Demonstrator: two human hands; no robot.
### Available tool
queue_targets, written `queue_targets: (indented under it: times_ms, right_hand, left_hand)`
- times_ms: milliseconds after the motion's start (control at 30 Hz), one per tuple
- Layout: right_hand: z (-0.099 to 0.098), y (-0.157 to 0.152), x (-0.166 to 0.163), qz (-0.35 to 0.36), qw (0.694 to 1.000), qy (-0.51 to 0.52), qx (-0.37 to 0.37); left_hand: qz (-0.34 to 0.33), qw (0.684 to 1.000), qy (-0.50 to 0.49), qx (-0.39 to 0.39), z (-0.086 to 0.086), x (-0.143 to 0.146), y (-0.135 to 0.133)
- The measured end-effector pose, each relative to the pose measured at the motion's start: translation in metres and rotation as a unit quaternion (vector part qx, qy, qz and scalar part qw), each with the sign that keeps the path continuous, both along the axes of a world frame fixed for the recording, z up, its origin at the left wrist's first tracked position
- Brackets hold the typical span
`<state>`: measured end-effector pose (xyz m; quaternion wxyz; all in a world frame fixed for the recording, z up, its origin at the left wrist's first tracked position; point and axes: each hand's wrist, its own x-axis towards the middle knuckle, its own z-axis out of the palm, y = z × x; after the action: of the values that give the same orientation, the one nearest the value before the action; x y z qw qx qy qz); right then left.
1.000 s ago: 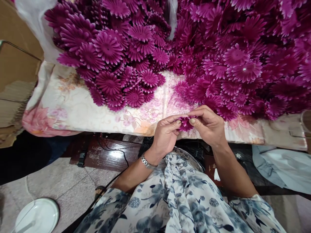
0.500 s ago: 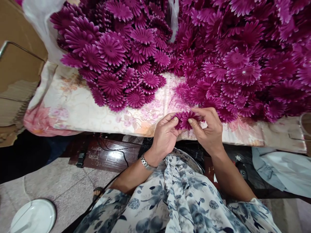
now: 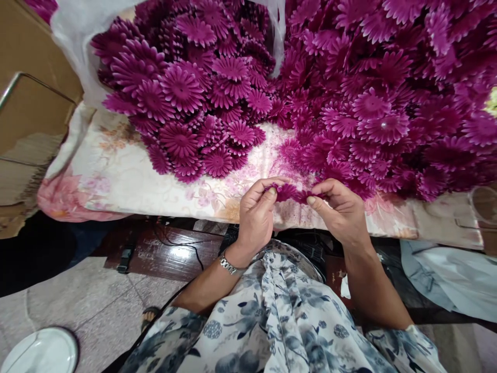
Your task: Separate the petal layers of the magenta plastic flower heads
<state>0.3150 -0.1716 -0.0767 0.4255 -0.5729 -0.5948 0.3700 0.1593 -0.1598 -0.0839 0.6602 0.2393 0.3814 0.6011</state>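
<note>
Just over the near table edge, my left hand [image 3: 258, 212] is closed, thumb against fingers, on a purple artificial flower [image 3: 285, 191]. My right hand [image 3: 339, 210] pinches purple petals [image 3: 305, 197] at the right end of the same stretch, between thumb and forefinger. Whether these petals are one piece or two overlapping pieces I cannot tell. Beyond my hands, flower heads of the same kind lie in a left heap [image 3: 182, 140] and a larger right heap [image 3: 373, 119].
A floral cloth [image 3: 163, 191], dusted with purple bits, covers the table. A translucent plastic bag [image 3: 73, 52] lies around the left heap. Cardboard [image 3: 31, 83] with a metal wire stands at left. Grey fabric [image 3: 446, 280] lies at right, a white round base [image 3: 41, 352] on the floor.
My hands have moved apart, the right one shifting right and the left slightly left. The purple petals between them are now stretched out sideways. The view has shifted slightly.
</note>
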Motion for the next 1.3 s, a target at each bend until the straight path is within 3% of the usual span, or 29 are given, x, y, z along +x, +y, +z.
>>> queue_targets:
  times_ms: [367, 500, 700, 1000, 1167, 1300]
  right_hand:
    - [0.001, 0.000, 0.001, -0.021, 0.996, 0.081, -0.018]
    - [-0.004, 0.003, 0.000, -0.044, 0.996, 0.069, 0.023]
    - [-0.002, 0.007, -0.006, -0.028, 0.996, 0.076, 0.046]
    - [0.001, 0.011, -0.007, 0.010, 0.971, 0.228, -0.070]
    - [-0.007, 0.007, -0.010, -0.028, 0.979, 0.204, -0.012]
    - [-0.007, 0.003, -0.013, -0.051, 0.991, 0.124, 0.026]
  left_hand:
    - [-0.008, 0.998, 0.038, -0.056, 0.005, -0.007, 0.012]
    - [-0.044, 0.995, 0.054, -0.067, 0.007, -0.006, 0.017]
    - [-0.181, 0.974, 0.132, 0.040, 0.009, 0.004, 0.018]
    - [-0.112, 0.968, 0.196, 0.106, 0.004, 0.005, 0.019]
    - [-0.141, 0.964, 0.190, 0.124, 0.002, 0.004, 0.017]
    - [-0.182, 0.963, 0.168, 0.103, 0.002, 0.004, 0.015]
